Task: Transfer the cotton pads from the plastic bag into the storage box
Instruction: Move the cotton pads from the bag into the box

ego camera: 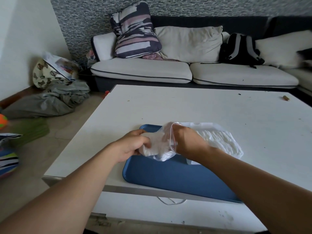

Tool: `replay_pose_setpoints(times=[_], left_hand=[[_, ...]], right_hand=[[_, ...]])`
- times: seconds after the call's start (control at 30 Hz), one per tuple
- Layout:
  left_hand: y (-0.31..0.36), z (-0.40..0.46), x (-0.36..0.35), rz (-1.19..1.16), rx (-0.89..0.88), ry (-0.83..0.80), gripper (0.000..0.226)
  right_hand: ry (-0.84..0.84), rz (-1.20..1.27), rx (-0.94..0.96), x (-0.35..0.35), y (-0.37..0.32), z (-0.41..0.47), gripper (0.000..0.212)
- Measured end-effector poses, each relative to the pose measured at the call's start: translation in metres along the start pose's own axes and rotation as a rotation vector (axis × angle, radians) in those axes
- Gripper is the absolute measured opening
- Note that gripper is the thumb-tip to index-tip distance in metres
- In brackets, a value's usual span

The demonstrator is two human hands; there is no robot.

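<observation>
A clear plastic bag holding white cotton pads hangs just above a blue tray on the white table. My left hand grips the bag's left side. My right hand reaches into the bag's open mouth, its fingers hidden inside. To the right lies a white storage box with rows of cotton pads in it, partly on the tray; its white lid stands open behind it.
A small brown cylinder lies near the table's far right corner. A sofa with cushions and a black backpack stands behind the table. Clothes and bags lie on the floor at left.
</observation>
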State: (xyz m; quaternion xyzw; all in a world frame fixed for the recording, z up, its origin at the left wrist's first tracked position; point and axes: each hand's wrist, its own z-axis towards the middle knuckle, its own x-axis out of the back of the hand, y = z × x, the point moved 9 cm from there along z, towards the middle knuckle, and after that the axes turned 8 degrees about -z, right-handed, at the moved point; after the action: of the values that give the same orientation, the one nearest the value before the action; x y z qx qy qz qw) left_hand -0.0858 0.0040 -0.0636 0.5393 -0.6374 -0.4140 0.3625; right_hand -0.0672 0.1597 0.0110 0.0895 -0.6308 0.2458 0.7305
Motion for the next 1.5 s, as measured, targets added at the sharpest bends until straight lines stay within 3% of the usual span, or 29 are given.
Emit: replay_pose_setpoints(times=[0.23, 0.37, 0.53, 0.67, 0.73, 0.87, 0.93, 0.97, 1.03, 1.1, 1.13, 1.23, 1.33, 1.5], left_hand=[[0.006, 0.004, 0.003, -0.007, -0.062, 0.085, 0.022], [0.006, 0.007, 0.001, 0.030, -0.074, 0.081, 0.023], [0.009, 0.010, 0.006, 0.102, -0.094, 0.115, 0.044], [0.008, 0.015, 0.015, 0.250, -0.150, 0.205, 0.005], [-0.003, 0.019, 0.023, 0.311, -0.102, 0.265, 0.025], [-0.017, 0.015, 0.017, 0.532, 0.086, 0.227, 0.077], [0.010, 0.003, 0.011, 0.567, -0.011, 0.297, 0.090], [0.033, -0.007, 0.006, 0.475, -0.137, 0.349, 0.089], [0.069, -0.030, -0.009, 0.077, -0.341, 0.353, 0.067], [0.077, -0.045, -0.045, -0.353, -0.310, 0.177, 0.045], [0.075, -0.052, -0.067, -0.476, -0.237, 0.068, 0.049], [0.063, -0.059, -0.106, -0.575, -0.094, -0.064, 0.067], [0.061, -0.058, -0.105, -0.648, -0.120, 0.026, 0.056], [0.063, -0.061, -0.102, -0.644, -0.245, 0.194, 0.033]], right_hand=[[0.201, -0.009, 0.191, 0.016, -0.016, -0.009, 0.012], [0.186, -0.009, 0.203, 0.018, -0.014, -0.013, 0.008], [0.128, -0.010, 0.143, 0.019, -0.004, -0.017, 0.009], [0.087, -0.039, -0.007, 0.033, 0.012, -0.024, 0.021], [0.143, 0.151, -0.101, 0.047, 0.027, -0.028, 0.025], [0.172, 0.853, -0.310, 0.059, 0.059, -0.041, 0.029], [0.164, 1.097, -0.335, 0.059, 0.061, -0.043, 0.033], [0.158, 1.179, -0.335, 0.059, 0.060, -0.043, 0.031], [0.114, 1.302, -0.353, 0.051, 0.055, -0.041, 0.029], [0.049, 1.428, -0.364, 0.041, 0.047, -0.040, 0.030], [0.021, 1.466, -0.342, 0.039, 0.040, -0.039, 0.032], [0.013, 1.405, -0.274, 0.040, 0.025, -0.033, 0.037], [0.055, 1.271, -0.303, 0.038, 0.016, -0.031, 0.045], [0.288, 1.264, -0.434, 0.043, 0.010, -0.036, 0.026]])
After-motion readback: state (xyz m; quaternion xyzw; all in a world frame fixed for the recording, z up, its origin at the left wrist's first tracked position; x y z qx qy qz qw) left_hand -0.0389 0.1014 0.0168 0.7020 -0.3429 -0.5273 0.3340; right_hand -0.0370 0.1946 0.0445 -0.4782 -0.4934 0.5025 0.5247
